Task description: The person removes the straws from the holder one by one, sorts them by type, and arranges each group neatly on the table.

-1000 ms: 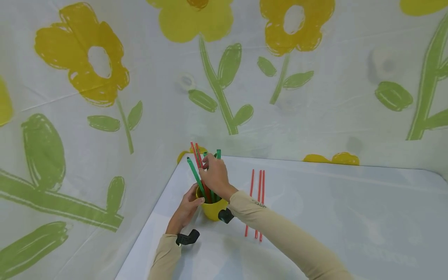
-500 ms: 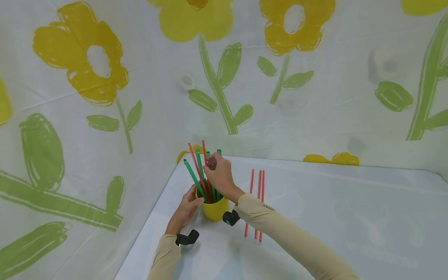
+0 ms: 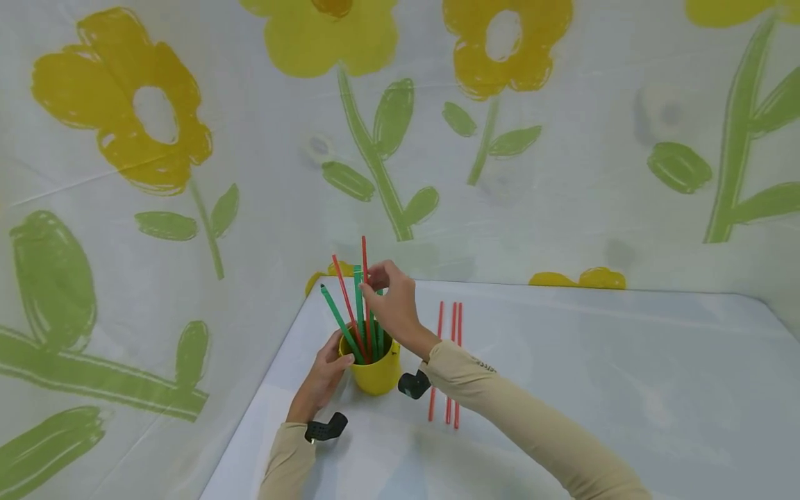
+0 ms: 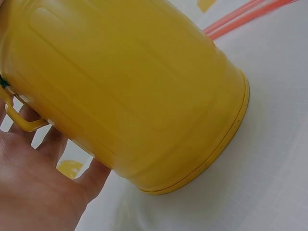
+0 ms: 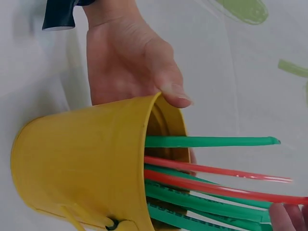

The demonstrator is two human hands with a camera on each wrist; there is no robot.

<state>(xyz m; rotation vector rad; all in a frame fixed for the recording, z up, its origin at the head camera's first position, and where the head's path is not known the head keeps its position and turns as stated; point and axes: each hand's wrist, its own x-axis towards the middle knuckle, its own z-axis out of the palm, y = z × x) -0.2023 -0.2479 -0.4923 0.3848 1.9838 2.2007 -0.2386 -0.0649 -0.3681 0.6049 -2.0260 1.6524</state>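
Observation:
A yellow bucket [image 3: 375, 378] with a small side handle [image 4: 29, 122] stands on the table, holding several green sticks [image 5: 211, 141] and two red straws. My left hand [image 3: 325, 371] steadies its left side, thumb [image 5: 175, 95] over the rim and the other fingers along the outer wall. Above the bucket, my right hand [image 3: 396, 305] pinches one red straw [image 3: 364, 253] between thumb and fingers. That straw stands nearly upright, its lower end inside the bucket. The second red straw [image 3: 340, 274] leans left among the green sticks. Some green sticks carry dark marks in the right wrist view.
To the right of the bucket, three red straws [image 3: 454, 354] lie side by side on the white table [image 3: 594, 389]. A flower-printed cloth [image 3: 281, 229] rises behind and to the left of the table. Each wrist wears a black camera [image 3: 326, 427].
My right hand has shifted from the bunch to one red straw and lifted it a little, so it stands higher above the others. My left hand stays on the bucket. The view has shifted slightly.

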